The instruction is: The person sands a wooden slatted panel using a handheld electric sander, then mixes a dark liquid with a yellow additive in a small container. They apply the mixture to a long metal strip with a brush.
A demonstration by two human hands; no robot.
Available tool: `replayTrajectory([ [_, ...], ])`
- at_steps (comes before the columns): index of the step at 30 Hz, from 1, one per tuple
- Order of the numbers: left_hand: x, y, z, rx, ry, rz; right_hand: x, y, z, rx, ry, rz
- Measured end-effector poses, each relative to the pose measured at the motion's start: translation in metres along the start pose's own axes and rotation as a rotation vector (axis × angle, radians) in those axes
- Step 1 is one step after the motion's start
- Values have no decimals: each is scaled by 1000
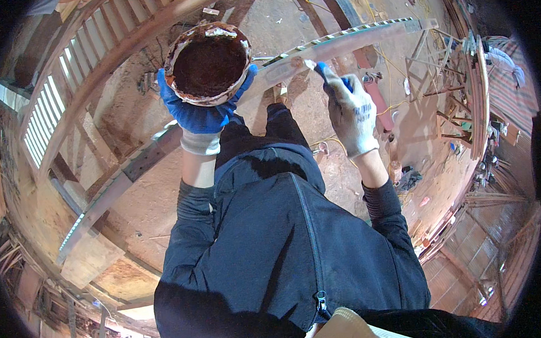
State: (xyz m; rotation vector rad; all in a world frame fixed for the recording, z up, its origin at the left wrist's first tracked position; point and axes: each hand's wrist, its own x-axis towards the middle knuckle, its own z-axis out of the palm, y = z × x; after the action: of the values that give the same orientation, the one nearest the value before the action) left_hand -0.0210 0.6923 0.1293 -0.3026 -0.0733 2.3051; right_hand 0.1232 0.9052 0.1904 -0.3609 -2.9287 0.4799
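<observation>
My left hand (208,118), in a white glove with blue coating, cups a round tub (221,100) from below. Its rim is crusted with pale residue, and dark brown material (210,64) fills the inside. At the right, my right hand (352,112) wears a matching glove, its fingers closed around a small tool (310,64). Only a pale tip of that tool shows; the rest is hidden in the grip. The tip is close to a long curved board (349,43) with a striped edge, but whether they touch I cannot tell.
A large curved slatted wooden frame (80,93) rises at the left. On the right stand wooden racks (451,94) and stacked curved strips (480,102). A red cylinder (381,107) and a yellow cord (394,108) lie on the dusty floor. Striped cloth (512,77) hangs at far right.
</observation>
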Motion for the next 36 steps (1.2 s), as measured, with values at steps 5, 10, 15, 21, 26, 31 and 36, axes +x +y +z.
replayTrajectory([
  [5,2,-3,0,55,4,37,-4,-1,13,-169,-78,-45],
  [10,-2,-6,11,238,155,94,-11,-2,-3,-64,-41,-1],
  [15,-4,-8,13,356,184,122,19,6,-19,409,65,-44],
  [21,-5,-7,-7,302,65,143,65,-62,-80,454,-97,-241],
  [26,-1,-11,-12,223,-141,177,102,-94,-59,-85,-73,-609],
  [31,-1,-14,-8,271,-113,166,102,-88,-31,-153,-49,-713],
  [36,-3,-14,-9,323,-132,198,108,-82,-39,-58,-123,-632],
])
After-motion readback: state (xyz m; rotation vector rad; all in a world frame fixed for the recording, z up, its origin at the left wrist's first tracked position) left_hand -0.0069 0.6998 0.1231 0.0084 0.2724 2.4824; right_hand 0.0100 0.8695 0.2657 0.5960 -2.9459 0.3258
